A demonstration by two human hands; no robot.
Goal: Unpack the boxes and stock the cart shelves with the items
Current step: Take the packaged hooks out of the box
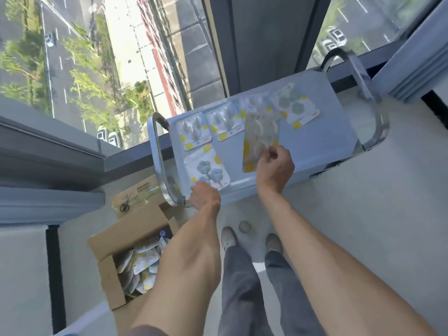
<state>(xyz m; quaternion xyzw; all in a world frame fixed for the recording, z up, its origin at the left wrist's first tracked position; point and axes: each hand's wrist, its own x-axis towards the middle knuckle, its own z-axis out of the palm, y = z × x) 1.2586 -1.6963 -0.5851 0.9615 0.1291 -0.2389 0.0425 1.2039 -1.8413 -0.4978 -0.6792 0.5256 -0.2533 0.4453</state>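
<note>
A pale blue cart stands by the window, its top shelf holding several blister packs with yellow dots. My right hand pinches a clear pack by its lower edge, holding it just above the middle of the shelf. My left hand is at the shelf's near left corner, fingertips on the edge of a pack with blue flower shapes. Two packs of grey hooks lie at the far left, and a pack with green hexagons lies at the far right. An open cardboard box on the floor holds more packs.
Black scissors lie on a box flap beside the cart's chrome handle. A second chrome handle curves round the right end. A floor-to-ceiling window runs behind the cart. My shoes are on the grey floor.
</note>
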